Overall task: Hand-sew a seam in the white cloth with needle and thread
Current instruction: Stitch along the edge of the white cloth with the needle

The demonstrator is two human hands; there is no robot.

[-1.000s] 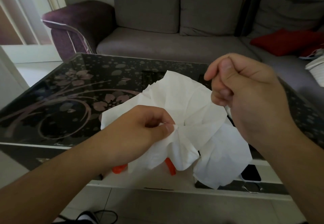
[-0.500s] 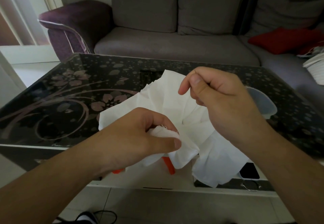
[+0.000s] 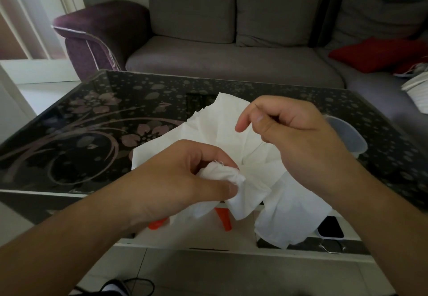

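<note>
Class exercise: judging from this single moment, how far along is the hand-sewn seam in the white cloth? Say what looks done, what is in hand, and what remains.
Done: no finished stitching can be made out. In hand: the left hand pinches a bunched, frayed edge of the white cloth, while the right hand is raised above it, fingers curled; needle and thread are too fine to see. Left: apparently most of the seam.
</note>
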